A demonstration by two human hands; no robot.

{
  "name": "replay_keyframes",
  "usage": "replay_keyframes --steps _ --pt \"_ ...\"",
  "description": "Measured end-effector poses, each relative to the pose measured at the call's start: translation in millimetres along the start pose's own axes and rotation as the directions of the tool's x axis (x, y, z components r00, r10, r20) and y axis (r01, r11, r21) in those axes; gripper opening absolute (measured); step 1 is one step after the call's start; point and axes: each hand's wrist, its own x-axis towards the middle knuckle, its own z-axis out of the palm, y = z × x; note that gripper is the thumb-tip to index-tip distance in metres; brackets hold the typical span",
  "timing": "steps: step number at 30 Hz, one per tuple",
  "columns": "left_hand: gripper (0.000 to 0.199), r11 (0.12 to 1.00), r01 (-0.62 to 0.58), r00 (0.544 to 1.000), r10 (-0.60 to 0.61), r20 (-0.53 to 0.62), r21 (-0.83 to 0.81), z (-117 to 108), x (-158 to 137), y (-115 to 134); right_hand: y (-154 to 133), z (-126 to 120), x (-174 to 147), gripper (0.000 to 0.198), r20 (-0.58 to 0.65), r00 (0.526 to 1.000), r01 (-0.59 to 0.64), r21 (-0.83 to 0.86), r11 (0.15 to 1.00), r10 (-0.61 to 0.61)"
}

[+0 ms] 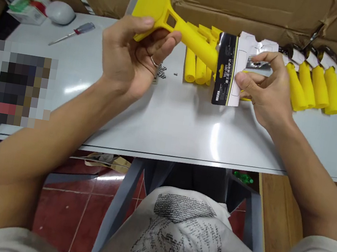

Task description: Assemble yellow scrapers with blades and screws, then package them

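Grips yellow scraper (190, 37) above counter (170, 130) by its neck in fingers of left hand (130, 54), apparently steadying it while pinching printed card (226, 77) at its handle end between fingers of right hand (268, 90)

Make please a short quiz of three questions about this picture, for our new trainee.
1. True or false: the left hand holds the yellow scraper.
2. The right hand grips:
A) the scraper's head
B) the printed card
C) a white cable
3. Which tool lies on the table, left of the screws in the picture?

Key:
1. True.
2. B.
3. The screwdriver.
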Motion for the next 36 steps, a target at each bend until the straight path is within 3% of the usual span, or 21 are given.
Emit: replay_keyframes --steps 5,9,13,16,18,21,24,29,36 --pt "0.055 0.969 -0.019 0.994 -0.009 0.113 0.246 -7 -4 9 -8 7 -9 0.091 0.035 0.999 -0.031 0.044 0.999 0.03" --pt "0.065 0.976 -0.011 0.997 -0.007 0.083 0.218 1 -8 11 -15 13 -14 0.082 0.047 0.999 -0.009 0.071 0.997 0.005" --pt "0.054 0.98 0.058 0.996 -0.07 0.061 0.19 15 -12 19 -26 7 -14 0.074 0.1 0.995 -0.029 0.012 1.0 0.027" --pt "0.041 0.956 0.039 0.984 -0.088 0.157 0.29 28 -17 20 -35 -5 -11 0.071 0.171 0.984 -0.035 -0.112 0.993 0.054" --pt "0.04 0.952 -0.027 0.978 -0.039 0.206 0.305 36 -22 16 -38 -11 -9 0.078 0.205 0.974 -0.055 -0.195 0.979 0.096" --pt "0.059 0.961 -0.104 0.971 0.042 0.235 0.257 45 -30 10 -43 -14 -10 0.094 0.228 0.969 -0.041 -0.243 0.969 0.098" --pt "0.072 0.957 -0.07 0.962 -0.01 0.273 0.282 50 -38 9 -51 -9 -16 0.103 0.287 0.952 -0.041 -0.218 0.975 0.104" --pt "0.072 0.94 -0.061 0.965 -0.031 0.261 0.336 55 -50 17 -63 3 -27 0.116 0.411 0.896 -0.089 -0.205 0.975 0.168" --pt "0.066 0.932 -0.113 0.943 -0.009 0.332 0.345 63 -55 12 -49 13 -32 0.13 0.426 0.898 -0.019 -0.211 0.977 0.11"
